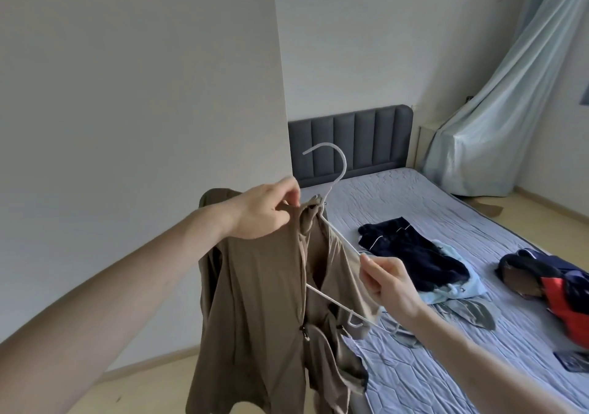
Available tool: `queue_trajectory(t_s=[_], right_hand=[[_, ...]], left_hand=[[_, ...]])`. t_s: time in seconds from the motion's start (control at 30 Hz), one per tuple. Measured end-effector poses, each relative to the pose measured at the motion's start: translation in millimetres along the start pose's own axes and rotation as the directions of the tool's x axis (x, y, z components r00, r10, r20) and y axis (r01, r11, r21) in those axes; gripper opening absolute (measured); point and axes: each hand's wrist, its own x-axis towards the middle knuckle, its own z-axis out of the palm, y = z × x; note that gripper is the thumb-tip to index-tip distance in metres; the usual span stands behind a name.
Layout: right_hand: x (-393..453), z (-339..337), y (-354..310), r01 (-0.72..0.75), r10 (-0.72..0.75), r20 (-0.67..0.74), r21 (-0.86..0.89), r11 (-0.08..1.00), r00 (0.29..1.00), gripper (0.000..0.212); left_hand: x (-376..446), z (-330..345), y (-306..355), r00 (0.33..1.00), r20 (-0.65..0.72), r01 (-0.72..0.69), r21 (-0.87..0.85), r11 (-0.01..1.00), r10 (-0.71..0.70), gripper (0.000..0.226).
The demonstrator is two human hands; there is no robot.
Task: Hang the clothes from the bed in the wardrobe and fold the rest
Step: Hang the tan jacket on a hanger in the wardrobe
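Beside the bed point(478, 222), held up in front of the person, a brown jacket point(255, 302) is partway onto a white hanger point(331, 171). The left hand point(264, 213) pinches the jacket at its collar, close to the base of the hanger's hook, and takes the garment's weight. The right hand point(389, 279) grips the hanger's sloping arm lower down, with the far end of the hanger poking out through the fabric near the hem side. The jacket hangs bunched and twisted rather than square on both shoulders, so I judge the hanging step for this one piece is in progress — not finished.

Much seems left. On the bed lie a dark navy garment point(411, 251) over a pale blue one point(459, 286), a grey-green piece point(475, 311) just beside them, and a red and navy jacket point(561, 292) well apart toward the right edge. None of these is folded or on a hanger. No wardrobe interior shows in this view, so how many clothes already hang there cannot be told — from what lies on the bed, the task looks nearer its start than its end.
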Motion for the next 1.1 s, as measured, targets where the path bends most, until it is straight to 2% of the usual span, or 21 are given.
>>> queue_trajectory(t_s=[0.1,0.2,0.3,0.4,0.47,0.5,0.57,0.63,0.7,0.8,0.9,0.93,1.0,1.03,1.1], right_hand=[[2,3,1,0.05,-0.051,-0.026,-0.038,0.998,0.998,0.058],[7,-1,-2,0.083,-0.086,-0.033,-0.09,0.992,0.996,0.061],[16,-17,0,0.067,-0.073,-0.092,-0.064,0.996,0.993,0.061],[9,-33,22,-0.062,0.074,-0.306,0.046,0.997,0.949,0.055],[-8,-32,49,-0.195,0.249,-0.432,0.167,0.967,0.867,0.05],[-19,-27,65,-0.276,0.335,-0.45,0.194,0.941,0.827,0.049],[-40,-9,94,-0.433,0.446,-0.386,0.126,0.893,0.807,0.045],[-51,15,111,-0.51,0.493,-0.277,0.009,0.86,0.825,0.039],[-51,37,113,-0.514,0.494,-0.19,-0.07,0.855,0.848,0.039],[-38,59,99,-0.461,0.453,-0.088,-0.19,0.867,0.887,0.053],[-19,67,93,-0.4,0.378,-0.132,-0.256,0.88,0.916,0.06],[-11,67,93,-0.38,0.345,-0.164,-0.289,0.879,0.924,0.057],[5,63,91,-0.335,0.276,-0.199,-0.394,0.856,0.94,0.032],[13,60,91,-0.319,0.256,-0.198,-0.433,0.843,0.946,0.026],[23,54,93,-0.332,0.271,-0.195,-0.443,0.833,0.942,0.027]], left_hand=[[2,-4,-11,0.991,-0.117,-0.036,0.187,0.982,0.058,0.013],[5,-6,-17,0.968,-0.199,-0.099,0.261,0.96,0.154,0.032],[9,-9,-25,0.937,-0.308,-0.058,0.326,0.943,0.164,0.04],[13,-16,-29,0.904,-0.402,-0.004,0.335,0.942,0.147,0.044],[16,-23,-29,0.887,-0.438,0.005,0.331,0.944,0.149,0.043],[18,-27,-29,0.878,-0.454,0.007,0.331,0.944,0.153,0.043],[21,-33,-27,0.864,-0.479,0.015,0.333,0.943,0.155,0.044],[25,-38,-22,0.857,-0.49,0.02,0.344,0.939,0.161,0.045],[30,-43,-15,0.854,-0.489,0.01,0.355,0.935,0.177,0.044],[33,-49,-5,0.855,-0.477,-0.025,0.355,0.935,0.204,0.039],[34,-54,1,0.86,-0.465,-0.04,0.35,0.936,0.211,0.038],[34,-57,3,0.856,-0.47,-0.039,0.352,0.935,0.213,0.041],[33,-62,5,0.847,-0.486,-0.036,0.355,0.934,0.217,0.047],[32,-64,5,0.845,-0.489,-0.033,0.356,0.934,0.216,0.049],[28,-67,3,0.849,-0.485,-0.026,0.355,0.935,0.208,0.051]])
